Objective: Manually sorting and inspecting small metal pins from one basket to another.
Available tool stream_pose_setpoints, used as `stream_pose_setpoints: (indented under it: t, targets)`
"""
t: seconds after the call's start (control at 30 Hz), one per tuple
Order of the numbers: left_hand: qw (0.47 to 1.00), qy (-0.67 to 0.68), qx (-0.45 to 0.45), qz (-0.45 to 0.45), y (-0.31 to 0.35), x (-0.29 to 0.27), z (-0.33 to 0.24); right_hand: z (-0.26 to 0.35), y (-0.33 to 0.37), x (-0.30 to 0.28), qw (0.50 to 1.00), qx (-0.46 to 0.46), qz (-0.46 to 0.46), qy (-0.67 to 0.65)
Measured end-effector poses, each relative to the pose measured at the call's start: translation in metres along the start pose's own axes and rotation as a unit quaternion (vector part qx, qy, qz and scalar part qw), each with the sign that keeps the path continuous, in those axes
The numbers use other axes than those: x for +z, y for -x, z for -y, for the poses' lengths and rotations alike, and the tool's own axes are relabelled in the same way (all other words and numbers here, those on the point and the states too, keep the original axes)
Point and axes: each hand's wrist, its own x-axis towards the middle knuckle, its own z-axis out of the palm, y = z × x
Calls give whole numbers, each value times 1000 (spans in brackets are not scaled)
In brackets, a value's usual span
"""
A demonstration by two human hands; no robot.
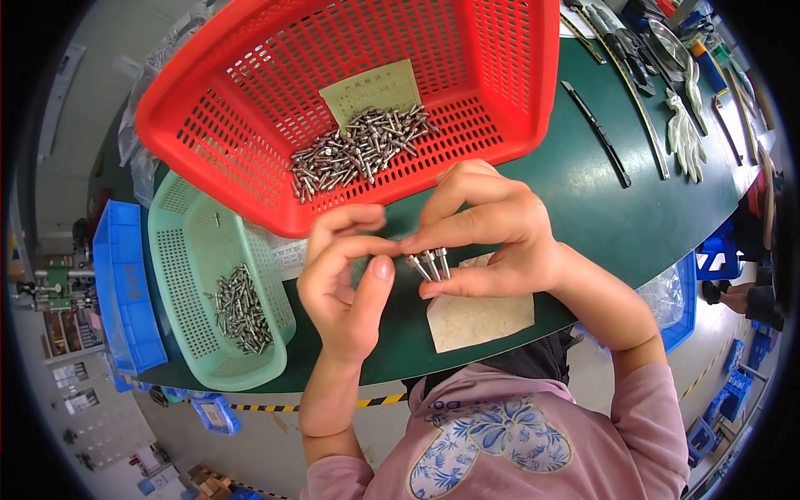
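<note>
My right hand (492,229) pinches a few small headed metal pins (430,262) side by side between thumb and fingers. Slim shanks point down toward the thumb, with the wider heads up by the fingertips. My left hand (346,279) is beside it, thumb and fingers apart; its index fingertip meets the right fingertips, and no pin shows in it. Beyond both hands, a red perforated basket (492,137) tilts toward me with a heap of similar metal pins (362,154) and a yellowish card (371,90). A pale green basket (179,292) at the left contains another pin heap (242,310).
Under my hands, a worn whitish sheet (483,321) lies on the green table (554,183). A blue bin (125,287) stands far left. To the right are a black pen-like tool (596,133), a metal ruler (637,104), a white glove (685,137) and assorted hand tools.
</note>
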Motion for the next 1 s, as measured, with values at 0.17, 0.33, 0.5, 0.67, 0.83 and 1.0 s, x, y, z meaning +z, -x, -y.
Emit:
stream_pose_setpoints:
  t: [0.17, 0.33, 0.5, 0.67, 0.83, 1.0]
  targets:
    - [928, 319, -174, 81, 5, 11, -3, -2, -1, -1, 998, -39, 1, 50]
    - [900, 367, -212, 99, 9, 14, -3, -3, 1, 4, 993, -75, 2, 93]
    - [907, 351, -209, 106, 6, 15, -6, -6, 1, 6, 993, -76, -10, 94]
    - [908, 329, -242, 91, 7, 15, -8, -6, 2, 6, 994, -53, -15, 95]
    - [917, 312, -230, 93, 7, 15, -9, -7, 2, 6, 993, -64, -9, 102]
    - [924, 296, -223, 98, 6, 15, -9, -7, 3, 7, 994, -61, -10, 96]
